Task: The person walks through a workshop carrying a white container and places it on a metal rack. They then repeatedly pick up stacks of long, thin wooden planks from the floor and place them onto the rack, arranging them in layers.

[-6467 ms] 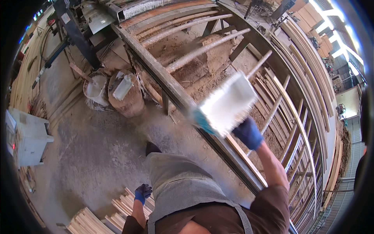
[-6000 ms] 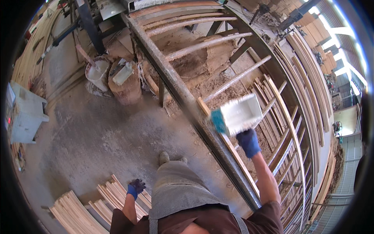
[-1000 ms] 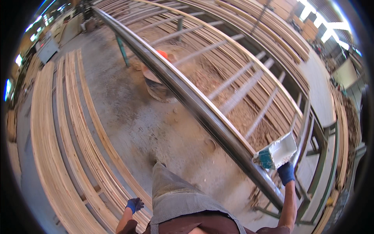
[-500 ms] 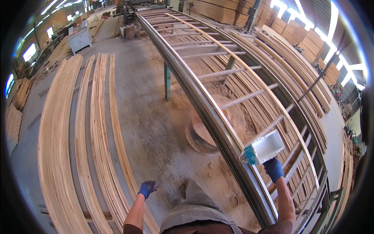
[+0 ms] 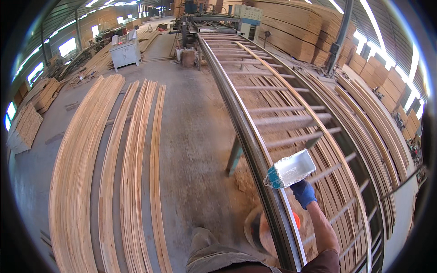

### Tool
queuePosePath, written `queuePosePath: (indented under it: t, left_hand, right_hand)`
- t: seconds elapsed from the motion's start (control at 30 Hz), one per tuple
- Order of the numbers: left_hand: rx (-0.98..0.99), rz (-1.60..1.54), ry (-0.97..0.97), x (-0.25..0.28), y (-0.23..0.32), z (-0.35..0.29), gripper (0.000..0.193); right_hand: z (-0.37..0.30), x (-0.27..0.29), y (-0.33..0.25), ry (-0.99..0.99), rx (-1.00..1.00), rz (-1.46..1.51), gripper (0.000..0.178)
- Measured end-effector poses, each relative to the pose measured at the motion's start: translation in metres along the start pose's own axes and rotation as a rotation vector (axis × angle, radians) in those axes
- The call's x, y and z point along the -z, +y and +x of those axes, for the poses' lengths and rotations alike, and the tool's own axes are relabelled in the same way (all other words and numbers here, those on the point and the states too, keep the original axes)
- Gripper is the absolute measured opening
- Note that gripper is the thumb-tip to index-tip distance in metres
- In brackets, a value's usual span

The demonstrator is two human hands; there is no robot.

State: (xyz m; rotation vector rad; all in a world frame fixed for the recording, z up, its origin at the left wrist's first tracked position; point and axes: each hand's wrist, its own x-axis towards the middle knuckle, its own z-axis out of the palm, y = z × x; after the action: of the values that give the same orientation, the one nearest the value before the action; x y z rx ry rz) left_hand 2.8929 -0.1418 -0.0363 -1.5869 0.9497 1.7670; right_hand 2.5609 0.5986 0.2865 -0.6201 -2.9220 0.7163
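My right hand, in a blue glove, is closed on the near side of a white-coated, box-shaped container with an open hollow and a teal end. The container's teal end lies over a long pale wood strip that runs along the left rail of a roller conveyor. A second long wood strip rests across the rollers farther right. My left hand is out of view.
Long boards lie in rows on the floor at left. More strips lie beneath and beyond the conveyor. An orange-rimmed round container stands under the rail. Ahead are a grey cabinet, a machine and stacked lumber.
The view has shifted forward along the conveyor and tilted up. My right hand still carries the container along the left rail. My left hand has left the view.
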Motion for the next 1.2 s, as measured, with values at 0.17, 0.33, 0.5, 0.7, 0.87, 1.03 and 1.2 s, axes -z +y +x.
queuePosePath:
  t: [0.17, 0.33, 0.5, 0.7, 0.87, 1.03, 1.2]
  left_hand:
    - [-0.038, -0.025, -0.064, -0.143, 0.153, 0.029, 0.028]
    - [-0.546, 0.835, -0.249, -0.332, 0.438, 0.091, 0.033]
    - [-0.893, 0.387, -0.669, -0.582, 0.735, 0.064, 0.043]
    - [-0.465, 0.220, -0.258, -0.620, 0.821, 0.142, 0.034]
    - [-0.078, -0.117, -0.170, -0.647, 0.767, 0.132, 0.021]
    - [-0.084, -0.156, -0.156, -0.771, 0.953, 0.169, 0.036]
    - [-0.270, -0.380, -0.796, -0.908, 1.278, 0.241, 0.054]
  right_hand:
    - [0.190, -0.035, -0.100, -0.072, -0.109, 0.029, 0.038]
    - [0.360, -0.067, -0.190, -0.065, -0.051, 0.011, 0.039]
    - [0.550, -0.128, -0.199, 0.083, 0.296, -0.090, 0.034]
    - [0.790, -0.177, -0.328, -0.132, 0.126, 0.156, 0.038]
    - [0.961, -0.200, -0.395, 0.016, 0.131, 0.174, 0.036]
    - [1.135, -0.225, -0.487, -0.004, 0.112, 0.050, 0.033]
    - [1.294, -0.259, -0.567, 0.045, 0.096, 0.133, 0.033]
